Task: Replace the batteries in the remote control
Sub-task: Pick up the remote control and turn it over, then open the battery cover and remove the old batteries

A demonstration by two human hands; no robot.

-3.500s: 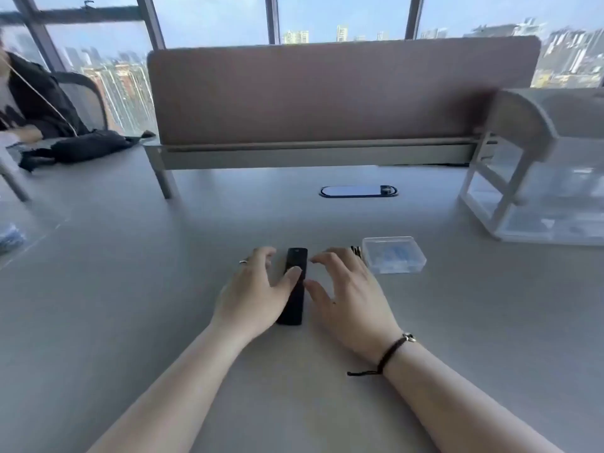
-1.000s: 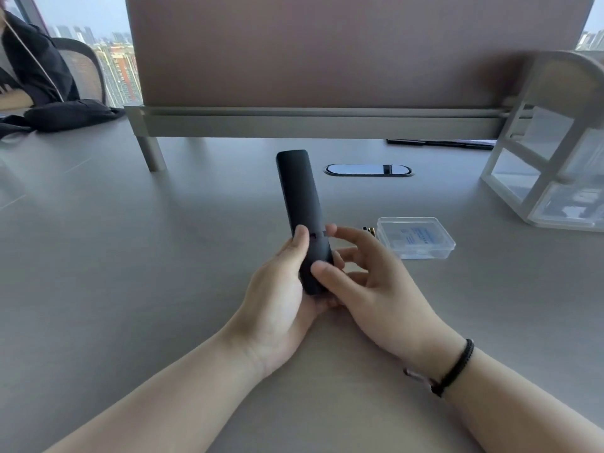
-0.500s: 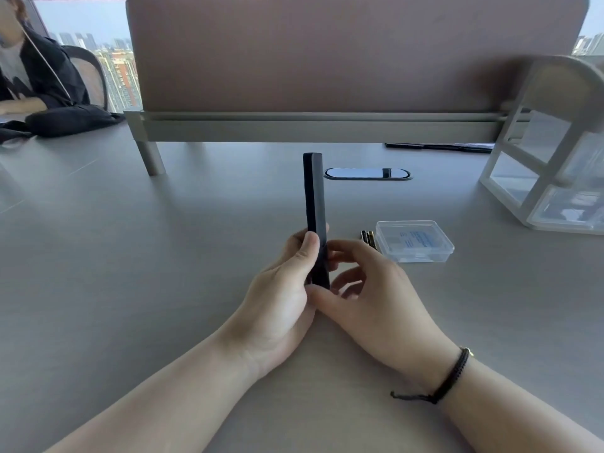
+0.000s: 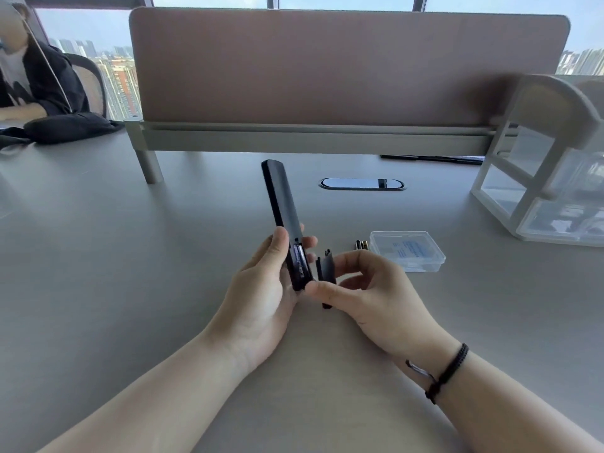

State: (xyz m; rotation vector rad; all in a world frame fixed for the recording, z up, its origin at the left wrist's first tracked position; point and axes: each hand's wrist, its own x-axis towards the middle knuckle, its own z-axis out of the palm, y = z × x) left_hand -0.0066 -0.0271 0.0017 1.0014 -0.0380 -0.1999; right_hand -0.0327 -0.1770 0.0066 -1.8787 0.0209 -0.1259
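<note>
My left hand (image 4: pixel 261 289) grips the lower end of a slim black remote control (image 4: pixel 280 197), held upright above the table with its back toward me. Its battery bay (image 4: pixel 300 264) is open and something dark and shiny sits inside. My right hand (image 4: pixel 369 289) pinches the detached black battery cover (image 4: pixel 326 269) just right of the remote, apart from it. Loose batteries (image 4: pixel 361 245) lie on the table beside a clear plastic box (image 4: pixel 408 251).
A grey table (image 4: pixel 130 256) carries a brown divider screen (image 4: pixel 343 70) at the back, an oval cable port (image 4: pixel 362 184) and a white clear-drawer organiser (image 4: pixel 549 178) at the right. A seated person (image 4: pixel 36 83) and a dark bag (image 4: pixel 68 127) are at the far left.
The remote was lifted from the table and turned. Since half a second ago the battery cover has come off and sits in my right hand, leaving the bay open.
</note>
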